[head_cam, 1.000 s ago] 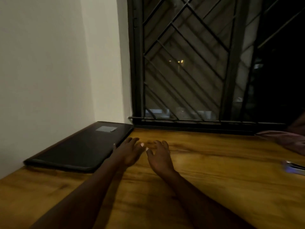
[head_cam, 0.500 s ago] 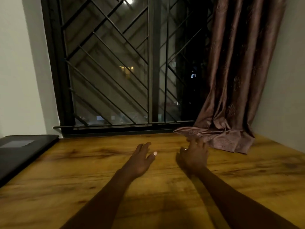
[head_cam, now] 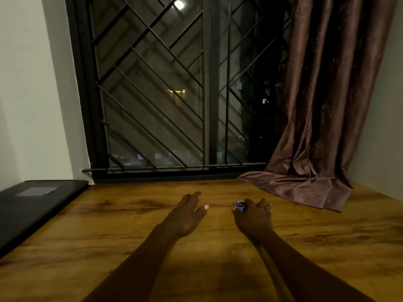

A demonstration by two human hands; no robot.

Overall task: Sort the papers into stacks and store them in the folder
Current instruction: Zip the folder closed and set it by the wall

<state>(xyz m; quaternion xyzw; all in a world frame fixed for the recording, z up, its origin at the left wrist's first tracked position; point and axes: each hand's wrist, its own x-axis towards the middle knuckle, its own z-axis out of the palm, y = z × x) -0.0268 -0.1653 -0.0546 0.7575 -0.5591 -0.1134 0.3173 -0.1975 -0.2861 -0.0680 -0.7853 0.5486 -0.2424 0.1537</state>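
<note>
Newly, the right hand [head_cam: 254, 216] has its grip curled round a small blue object [head_cam: 239, 205] mid-counter. The counter [head_cam: 327, 247] bears a curtain hem [head_cam: 301, 188] at its far right and the black folder [head_cam: 39, 205] at its left edge, with its grey label [head_cam: 37, 191] unreadable. The left hand [head_cam: 187, 214] keeps a wide grip, fingers straight.

one head view: we look forward and slightly down across the table [head_cam: 109, 247] toward the window [head_cam: 152, 94], the left hand [head_cam: 187, 216] and right hand [head_cam: 254, 219] close before us.

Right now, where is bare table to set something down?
Bare table between folder and left hand; also right of the right hand, which grips a blue thing, nearer than the curtain. Crowded: far right corner, under curtain.
</note>
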